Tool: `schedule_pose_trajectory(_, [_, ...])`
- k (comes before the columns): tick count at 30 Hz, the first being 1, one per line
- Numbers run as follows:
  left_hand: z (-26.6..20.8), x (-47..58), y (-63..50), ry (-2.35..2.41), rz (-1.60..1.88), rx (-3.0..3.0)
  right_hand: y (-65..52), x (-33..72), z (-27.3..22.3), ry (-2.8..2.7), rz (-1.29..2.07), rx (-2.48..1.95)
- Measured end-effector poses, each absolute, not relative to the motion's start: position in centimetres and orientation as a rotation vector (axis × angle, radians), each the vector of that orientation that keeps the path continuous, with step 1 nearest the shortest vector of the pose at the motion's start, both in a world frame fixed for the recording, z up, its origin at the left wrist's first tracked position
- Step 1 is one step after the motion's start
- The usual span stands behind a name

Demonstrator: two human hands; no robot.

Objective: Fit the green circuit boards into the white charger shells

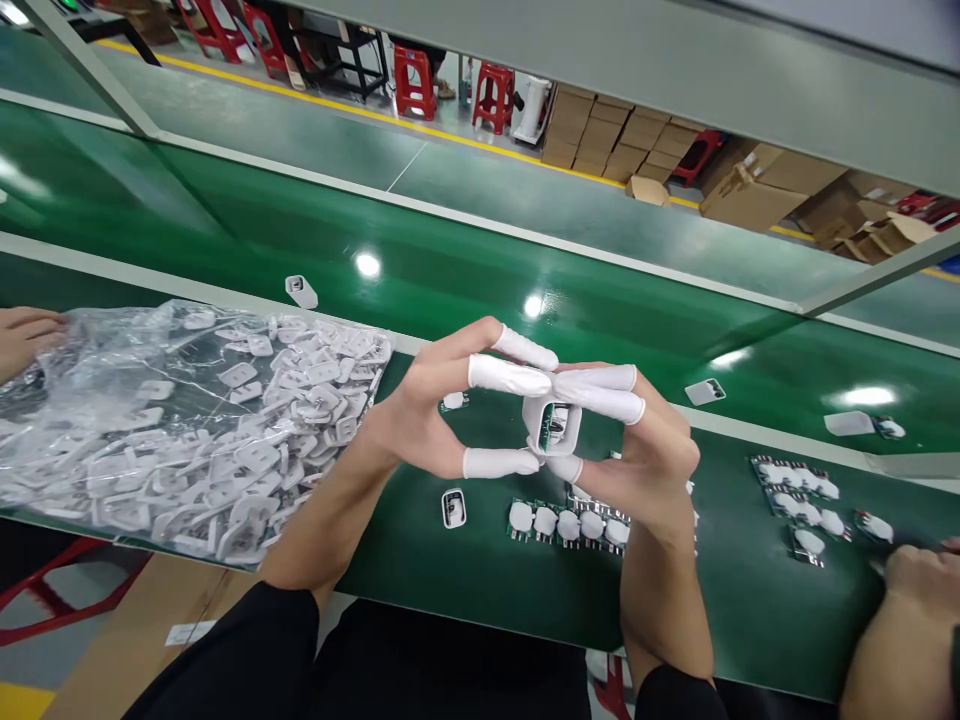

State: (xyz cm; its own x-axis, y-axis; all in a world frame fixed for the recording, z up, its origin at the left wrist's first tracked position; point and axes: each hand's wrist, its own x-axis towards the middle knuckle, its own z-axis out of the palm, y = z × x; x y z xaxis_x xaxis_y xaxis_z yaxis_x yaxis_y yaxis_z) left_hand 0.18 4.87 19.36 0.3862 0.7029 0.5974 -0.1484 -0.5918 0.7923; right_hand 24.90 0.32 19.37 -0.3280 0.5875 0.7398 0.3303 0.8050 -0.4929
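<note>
Between my two hands is a small white plastic housing, its open end facing me with a green circuit board inside. My left hand, with white finger cots on thumb and fingers, grips it from the left. From the right, my right hand, also in finger cots, pinches it with fingertips above and thumb below. Below them on the green bench a row of circuit boards with white round tops is partly covered by my right forearm. Another white housing with parts inside lies left of that row.
A clear plastic bag of many white plastic pieces covers the bench's left side, another person's hand at its edge. More boards lie right, near a co-worker's hand. Housings lie on the green conveyor belt ahead.
</note>
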Motion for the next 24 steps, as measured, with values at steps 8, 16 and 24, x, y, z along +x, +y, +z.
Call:
schedule_pose_trajectory(8, [17.3,1.8,4.4,0.494,1.422,1.87,0.1,25.2,19.6,-1.926,0.325,-0.706])
schedule_pose_trajectory(16, [17.0,2.7,4.6,0.5,1.454,1.689,0.5,25.6,18.4,-1.877,0.355,-0.793])
schedule_pose_trajectory(24, [15.8,5.5,6.8,0.668,1.455,0.393,1.3,26.3,18.2,-1.756,0.354,-0.849])
